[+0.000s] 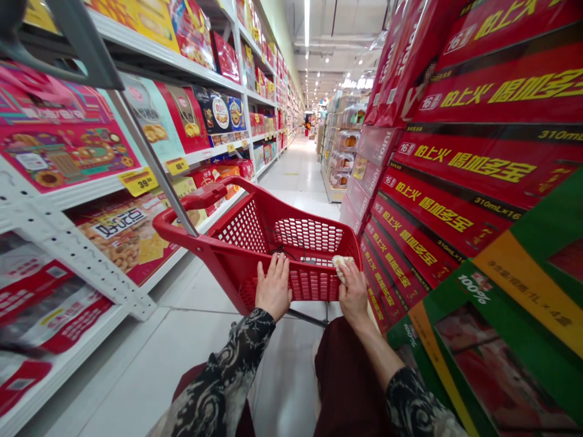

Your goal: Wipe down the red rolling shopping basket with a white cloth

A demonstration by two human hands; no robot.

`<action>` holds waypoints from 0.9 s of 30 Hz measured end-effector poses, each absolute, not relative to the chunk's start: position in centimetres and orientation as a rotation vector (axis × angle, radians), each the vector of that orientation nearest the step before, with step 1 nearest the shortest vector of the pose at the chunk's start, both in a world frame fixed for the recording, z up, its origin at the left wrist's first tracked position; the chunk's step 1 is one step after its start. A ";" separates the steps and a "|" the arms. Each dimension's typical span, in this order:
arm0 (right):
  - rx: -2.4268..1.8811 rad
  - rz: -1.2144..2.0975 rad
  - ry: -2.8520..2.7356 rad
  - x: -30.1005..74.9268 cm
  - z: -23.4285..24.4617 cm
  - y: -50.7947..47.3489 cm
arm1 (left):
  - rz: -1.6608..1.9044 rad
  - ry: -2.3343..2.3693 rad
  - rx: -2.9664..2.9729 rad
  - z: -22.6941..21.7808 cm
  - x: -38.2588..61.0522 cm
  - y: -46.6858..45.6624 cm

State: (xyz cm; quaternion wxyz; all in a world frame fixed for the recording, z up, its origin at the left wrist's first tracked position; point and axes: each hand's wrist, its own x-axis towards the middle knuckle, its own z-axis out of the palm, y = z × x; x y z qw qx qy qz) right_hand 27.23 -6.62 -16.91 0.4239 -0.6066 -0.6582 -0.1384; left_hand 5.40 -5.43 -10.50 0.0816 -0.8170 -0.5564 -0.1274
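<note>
Fingers (273,267) of the left hand (273,288) lie spread on a red shopping cart (314,284); the right hand (353,294) curls over its rim, fingers closed on a pale crumpled wad (341,266).

inside a supermarket aisle: long white metal shelving (77,261) packed with boxed snacks (182,115), yellow price tags (139,181), stacked red drink cartons (487,158), a red shopping trolley (241,227), and a tiled floor (296,170) running far back.
</note>
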 end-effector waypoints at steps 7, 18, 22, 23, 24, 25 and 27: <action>-1.436 -0.345 -1.804 21.0 -15.5 -4.9 | -0.336 -1.625 -2.446 -10.0 4.7 -5.7; -1.442 -0.402 -1.836 21.1 -15.5 -4.0 | -0.366 -1.676 -2.367 -9.3 1.2 -5.9; -1.420 -0.360 -1.880 18.5 -14.9 -3.4 | -0.394 -1.814 -2.251 -8.0 -0.5 -4.6; -1.415 -0.347 -1.886 17.6 -14.7 -3.2 | -0.389 -1.811 -2.257 -7.8 -0.8 -4.4; -1.405 -0.333 -1.896 16.7 -14.5 -3.0 | -0.384 -1.806 -2.263 -7.6 -0.9 -4.4; -1.391 -0.319 -1.909 15.7 -14.3 -2.8 | -0.380 -1.809 -2.265 -7.5 -0.8 -4.4; -1.355 -0.290 -1.941 13.9 -13.9 -2.5 | -0.375 -1.830 -2.261 -7.4 -0.6 -4.6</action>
